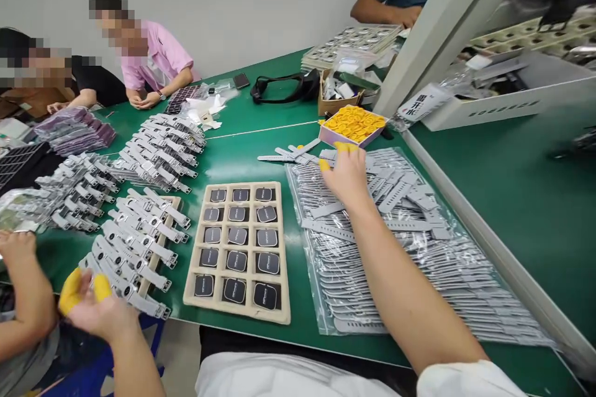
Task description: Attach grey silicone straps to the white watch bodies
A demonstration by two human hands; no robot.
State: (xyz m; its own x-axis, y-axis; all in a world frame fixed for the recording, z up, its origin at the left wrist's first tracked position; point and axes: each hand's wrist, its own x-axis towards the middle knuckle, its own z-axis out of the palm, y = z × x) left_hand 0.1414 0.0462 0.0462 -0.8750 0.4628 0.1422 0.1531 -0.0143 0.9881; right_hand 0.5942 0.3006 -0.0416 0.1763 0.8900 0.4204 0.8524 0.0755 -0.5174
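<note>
My right hand (348,175), with yellow finger cots on its thumb and fingertips, reaches over loose grey watch straps (395,192). Thumb and fingers are apart, close to the front of a box of yellow finger cots (354,125); nothing shows in its grasp. The straps lie on a clear plastic bag (321,313) packed with rows of more straps. My left hand (100,310), also in yellow cots, is half curled with thumb and fingers apart, beside strapped watches (135,248) in a tray. Between my hands sits a cream tray (284,285) of dark square watch faces.
More strapped watches (161,149) are stacked behind, near purple packets (74,127). A black strap-like item (284,87) and a small carton (326,102) lie at the back. A slanting post (447,25) and white box (512,99) stand right. Co-workers sit around; one's hand (18,248) is at left.
</note>
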